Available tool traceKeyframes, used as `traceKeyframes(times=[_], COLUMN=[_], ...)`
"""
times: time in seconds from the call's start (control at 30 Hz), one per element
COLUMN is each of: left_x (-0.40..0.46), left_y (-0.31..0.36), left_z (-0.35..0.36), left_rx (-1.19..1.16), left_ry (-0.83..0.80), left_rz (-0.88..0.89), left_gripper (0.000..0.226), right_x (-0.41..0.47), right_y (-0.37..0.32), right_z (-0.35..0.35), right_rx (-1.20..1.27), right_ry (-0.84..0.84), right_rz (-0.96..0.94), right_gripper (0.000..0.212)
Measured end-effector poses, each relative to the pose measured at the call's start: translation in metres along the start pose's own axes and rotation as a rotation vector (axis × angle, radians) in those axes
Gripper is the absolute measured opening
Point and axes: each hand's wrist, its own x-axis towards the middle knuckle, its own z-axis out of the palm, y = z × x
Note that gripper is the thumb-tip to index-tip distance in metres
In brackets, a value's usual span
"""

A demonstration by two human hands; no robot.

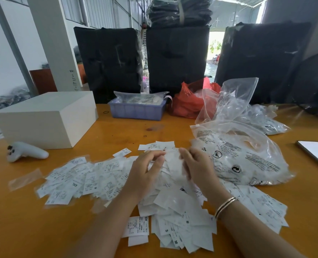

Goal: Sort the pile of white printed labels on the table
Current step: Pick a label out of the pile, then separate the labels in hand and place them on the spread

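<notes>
White printed labels (106,175) lie in a loose heap across the orange wooden counter (24,220), spread from 9 o'clock through centre to 4 o'clock. Some lie face up with size marks readable: XXL at left, S and M near 6 o'clock.

Left hand (145,175) and right hand (197,168) sit over the middle of the heap, close together, knuckles up. Both sets of fingers are curled inward onto a bunch of labels between them; that patch is blurred, so I cannot tell exactly how many labels each hand pinches. The right wrist carries thin bangles (226,206).

Around the heap:
- Clear printed plastic bag (247,159) at 3 o'clock, touching the heap's right edge, with more clear bags (232,101) behind it at 1–2 o'clock.
- Red plastic bag (188,103) at 1 o'clock.
- Blue-violet bin (137,110) at 12 o'clock, with a clear packet lying in it.
- White box (46,118) at 10 o'clock.
- White handheld controller (25,151) at 9 o'clock, just in front of the box.
- Phone (316,153) at the right edge, 3 o'clock.
- Small black rubber band (105,112) between box and bin.

Black wrapped bales (176,56) stand behind the counter's far edge.
</notes>
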Motion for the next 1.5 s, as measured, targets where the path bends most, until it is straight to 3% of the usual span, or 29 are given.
traceKeyframes(times=[0.1, 0.23, 0.4, 0.6, 0.73, 0.8, 1.0, 1.07, 1.17, 1.3, 1.4, 1.5], left_x=[-0.001, 0.003, 0.006, 0.009, 0.008, 0.009, 0.009, 0.01, 0.011, 0.009, 0.009, 0.009], left_y=[-0.002, -0.006, -0.01, -0.012, -0.012, -0.012, -0.014, -0.015, -0.016, -0.014, -0.01, -0.007], left_z=[0.001, 0.004, 0.002, -0.005, -0.006, -0.008, -0.009, -0.008, -0.007, -0.004, -0.005, -0.006], left_rx=[-0.058, -0.034, -0.166, -0.234, -0.181, -0.186, -0.133, -0.138, -0.163, -0.21, -0.257, -0.339], left_ry=[-0.082, 0.003, 0.158, 0.331, 0.35, 0.351, 0.359, 0.368, 0.396, 0.4, 0.384, 0.349], left_rz=[-0.074, -0.079, -0.16, -0.231, -0.235, -0.247, -0.265, -0.279, -0.315, -0.325, -0.302, -0.283], left_gripper=[0.049, 0.003, 0.004, 0.012, 0.029, 0.034, 0.026, 0.013, 0.008, 0.02, 0.009, 0.003], right_x=[-0.002, -0.002, 0.002, 0.009, 0.012, 0.013, 0.011, 0.009, 0.008, 0.01, 0.014, 0.018], right_y=[0.002, 0.004, 0.007, 0.012, 0.017, 0.021, 0.024, 0.021, 0.017, 0.029, 0.033, 0.032], right_z=[0.009, 0.015, 0.013, 0.003, 0.002, -0.002, -0.01, -0.009, -0.002, 0.008, 0.008, 0.005], right_rx=[-0.081, -0.118, -0.011, 0.078, -0.06, -0.249, -1.022, -1.084, -0.95, -0.922, -0.968, -0.851], right_ry=[-0.011, -0.042, 0.062, 0.168, 0.197, 0.24, 0.198, 0.196, 0.199, -0.01, -0.093, -0.128], right_rz=[-0.06, -0.069, -0.072, 0.019, -0.041, -0.129, -0.238, -0.358, -0.538, -0.271, -0.114, -0.032], right_gripper=[0.028, 0.029, 0.039, 0.032, 0.011, 0.007, 0.025, 0.024, 0.019, 0.034, 0.04, 0.04])
